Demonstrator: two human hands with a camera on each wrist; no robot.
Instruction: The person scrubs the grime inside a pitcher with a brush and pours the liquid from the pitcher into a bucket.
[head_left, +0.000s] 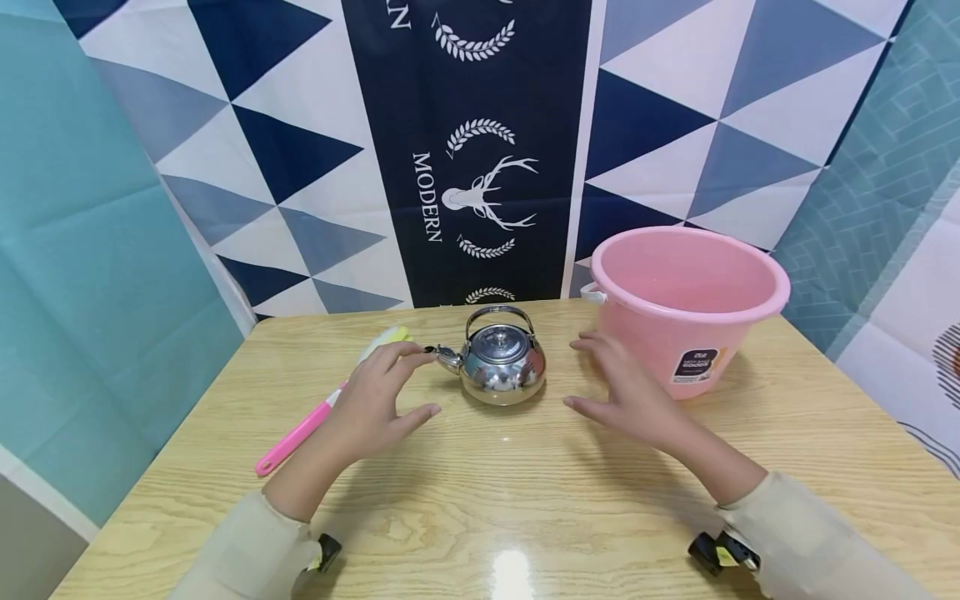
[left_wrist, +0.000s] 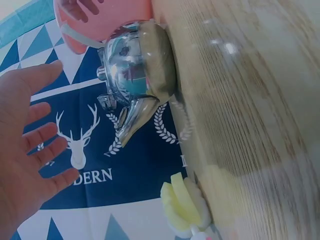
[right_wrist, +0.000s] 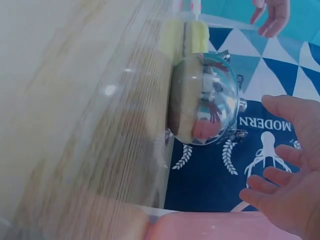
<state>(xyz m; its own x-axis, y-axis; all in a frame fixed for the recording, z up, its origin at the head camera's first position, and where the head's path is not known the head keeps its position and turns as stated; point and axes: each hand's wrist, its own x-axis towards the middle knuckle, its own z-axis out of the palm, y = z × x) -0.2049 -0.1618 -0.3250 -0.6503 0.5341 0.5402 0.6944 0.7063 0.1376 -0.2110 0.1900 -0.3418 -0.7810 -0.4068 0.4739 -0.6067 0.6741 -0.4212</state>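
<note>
A shiny steel kettle [head_left: 501, 367] stands upright on the table, its handle raised and its spout pointing left. My left hand [head_left: 382, 396] hovers left of it, fingers spread and thumb apart, with the fingertips close to the spout in the head view. My right hand [head_left: 626, 392] is held over the table on the kettle's other side, fingers apart, and it overlaps the pink bucket [head_left: 690, 312] in this view. Both hands hold nothing. Under and beyond my left hand lies a brush with a pink handle [head_left: 296, 437] and a yellow-and-white head [left_wrist: 185, 207].
The bucket stands at the back right of the wooden table [head_left: 480, 500], with a white handle joint on its left side. Behind the table's far edge hangs a patterned cloth [head_left: 480, 100] with triangles and a deer print.
</note>
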